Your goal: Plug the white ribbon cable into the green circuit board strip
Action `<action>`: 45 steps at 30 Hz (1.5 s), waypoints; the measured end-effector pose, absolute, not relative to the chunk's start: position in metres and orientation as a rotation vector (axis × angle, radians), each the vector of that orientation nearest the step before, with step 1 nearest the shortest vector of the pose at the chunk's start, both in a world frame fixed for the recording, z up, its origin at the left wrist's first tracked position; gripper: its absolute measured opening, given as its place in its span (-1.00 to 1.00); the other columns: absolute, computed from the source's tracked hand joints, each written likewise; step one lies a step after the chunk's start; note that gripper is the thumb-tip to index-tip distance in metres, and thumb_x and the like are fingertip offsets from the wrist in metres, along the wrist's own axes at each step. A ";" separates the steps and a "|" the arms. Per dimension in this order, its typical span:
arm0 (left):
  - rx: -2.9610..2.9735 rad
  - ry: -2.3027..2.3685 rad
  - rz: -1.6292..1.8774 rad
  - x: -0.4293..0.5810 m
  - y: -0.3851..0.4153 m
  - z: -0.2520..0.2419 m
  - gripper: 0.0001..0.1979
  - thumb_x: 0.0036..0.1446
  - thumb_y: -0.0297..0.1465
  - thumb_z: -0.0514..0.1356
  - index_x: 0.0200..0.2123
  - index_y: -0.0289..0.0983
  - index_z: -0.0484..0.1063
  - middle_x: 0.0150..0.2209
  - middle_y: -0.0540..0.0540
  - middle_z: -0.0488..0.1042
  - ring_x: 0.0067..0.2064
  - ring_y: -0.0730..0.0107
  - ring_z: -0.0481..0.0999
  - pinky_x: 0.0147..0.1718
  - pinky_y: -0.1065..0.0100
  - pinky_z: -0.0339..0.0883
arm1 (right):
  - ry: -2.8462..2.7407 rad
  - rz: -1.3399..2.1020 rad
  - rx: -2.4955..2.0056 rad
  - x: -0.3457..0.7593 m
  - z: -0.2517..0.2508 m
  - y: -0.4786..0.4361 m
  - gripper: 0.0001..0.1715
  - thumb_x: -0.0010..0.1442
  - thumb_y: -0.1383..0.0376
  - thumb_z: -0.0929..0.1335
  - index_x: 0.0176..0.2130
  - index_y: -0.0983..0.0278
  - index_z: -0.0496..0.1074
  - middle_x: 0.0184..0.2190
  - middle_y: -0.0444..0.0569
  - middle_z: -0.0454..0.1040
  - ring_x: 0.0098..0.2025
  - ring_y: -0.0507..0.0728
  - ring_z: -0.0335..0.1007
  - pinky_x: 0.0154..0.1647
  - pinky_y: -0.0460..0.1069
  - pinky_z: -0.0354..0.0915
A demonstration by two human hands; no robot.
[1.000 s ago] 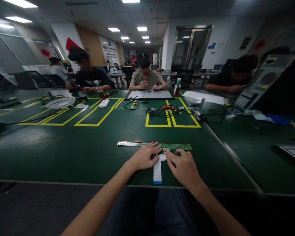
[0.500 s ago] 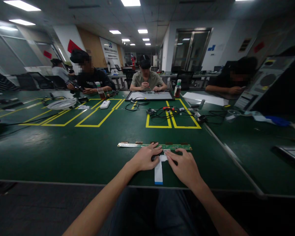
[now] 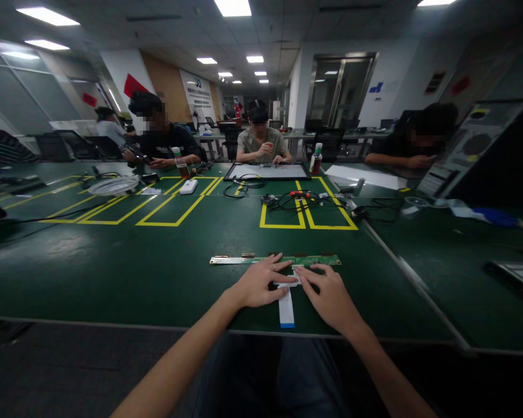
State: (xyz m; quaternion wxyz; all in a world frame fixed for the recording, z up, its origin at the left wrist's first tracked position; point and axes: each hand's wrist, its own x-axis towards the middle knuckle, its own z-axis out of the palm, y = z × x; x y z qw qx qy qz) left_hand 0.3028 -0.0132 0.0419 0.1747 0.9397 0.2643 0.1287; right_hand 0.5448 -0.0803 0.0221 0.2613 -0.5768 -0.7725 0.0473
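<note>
A long narrow green circuit board point(image 3: 318, 259) lies on the green table point(image 3: 157, 273) in front of me. A white flat ribbon cable point(image 3: 286, 307) with a blue tip runs from the board toward the table's near edge. My left hand point(image 3: 258, 283) rests on the cable's upper end, its fingers pinching it beside the board. My right hand point(image 3: 326, 293) is on the other side of the cable, with fingertips pressing the same upper end at the board's edge.
Yellow tape rectangles point(image 3: 307, 217) mark the table. Tangled cables point(image 3: 296, 200), a white fan point(image 3: 113, 186), a white box point(image 3: 188, 186), a flat panel point(image 3: 268, 170) and bottles point(image 3: 316, 157) lie farther away. Other people sit at the far side. A computer case point(image 3: 475, 151) stands right.
Both hands have shifted slightly on the cable's upper end; the cable has tilted a little, its blue tip now further right. The board has stayed put.
</note>
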 end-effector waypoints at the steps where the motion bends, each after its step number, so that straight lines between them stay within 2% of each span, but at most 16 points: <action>1: 2.679 0.751 0.354 0.303 -0.014 0.042 -0.51 0.35 -0.23 0.23 0.32 0.05 0.45 0.49 -0.05 0.17 0.54 -0.11 0.06 0.45 -0.22 0.01 | -2.096 0.127 -1.549 0.545 0.021 -0.080 -0.60 0.48 0.23 0.30 0.21 0.03 0.55 0.16 -0.07 0.61 0.23 0.29 0.42 0.21 0.29 0.38; 9: 2.696 0.766 0.325 0.304 -0.018 0.044 -0.49 0.36 -0.27 0.20 0.36 0.04 0.40 0.48 -0.03 0.18 0.55 -0.07 0.02 0.47 -0.20 0.00 | -2.019 0.027 -1.527 0.551 0.026 -0.086 -0.59 0.49 0.21 0.27 0.18 0.13 0.58 0.20 -0.08 0.58 0.26 0.30 0.37 0.29 0.28 0.35; 16: 2.669 0.781 0.325 0.303 -0.019 0.047 -0.51 0.39 -0.29 0.15 0.35 0.05 0.41 0.47 0.00 0.21 0.55 -0.05 0.04 0.46 -0.25 0.00 | -1.894 -0.178 -1.746 0.605 0.012 -0.099 -0.60 0.42 0.17 0.31 0.11 0.19 0.61 0.12 0.04 0.63 0.17 0.32 0.44 0.19 0.31 0.40; 24: 2.670 0.842 0.403 0.277 -0.016 0.042 -0.53 0.41 -0.34 0.14 0.32 0.07 0.44 0.45 0.03 0.26 0.54 0.01 0.10 0.45 -0.20 0.07 | -1.902 -0.174 -1.801 0.612 0.012 -0.106 -0.55 0.41 0.18 0.29 0.19 0.17 0.55 0.20 0.03 0.58 0.21 0.33 0.42 0.13 0.29 0.40; 33: 2.602 1.290 0.312 0.174 -0.018 0.036 -0.54 0.46 -0.18 0.05 0.34 0.06 0.42 0.46 0.05 0.25 0.54 0.04 0.09 0.45 -0.14 0.08 | -1.918 -0.221 -1.804 0.611 0.007 -0.106 -0.53 0.43 0.17 0.28 0.21 0.20 0.52 0.21 0.02 0.57 0.22 0.34 0.41 0.12 0.28 0.38; 39: 2.434 1.699 0.312 0.076 -0.025 0.030 -0.47 0.43 -0.04 -0.01 0.32 -0.01 0.46 0.41 0.05 0.34 0.52 0.05 0.14 0.42 -0.04 0.16 | -1.928 -0.233 -1.796 0.612 0.005 -0.106 -0.52 0.43 0.16 0.28 0.22 0.20 0.52 0.21 0.04 0.57 0.22 0.35 0.41 0.12 0.29 0.37; 43: 2.323 1.920 0.276 0.019 -0.032 0.031 -0.43 0.39 -0.03 -0.01 0.32 -0.06 0.47 0.39 0.03 0.37 0.50 0.00 0.18 0.37 0.00 0.23 | -1.924 -0.240 -1.802 0.611 0.005 -0.106 -0.53 0.43 0.15 0.27 0.21 0.19 0.52 0.20 0.03 0.58 0.22 0.35 0.41 0.12 0.29 0.38; 45: 2.244 2.077 0.236 -0.009 -0.036 0.032 -0.43 0.39 -0.03 -0.04 0.30 -0.02 0.48 0.36 0.08 0.40 0.48 -0.01 0.24 0.30 0.00 0.31 | -1.923 -0.233 -1.805 0.610 0.007 -0.106 -0.52 0.43 0.15 0.27 0.21 0.19 0.52 0.20 0.04 0.58 0.22 0.36 0.41 0.12 0.30 0.38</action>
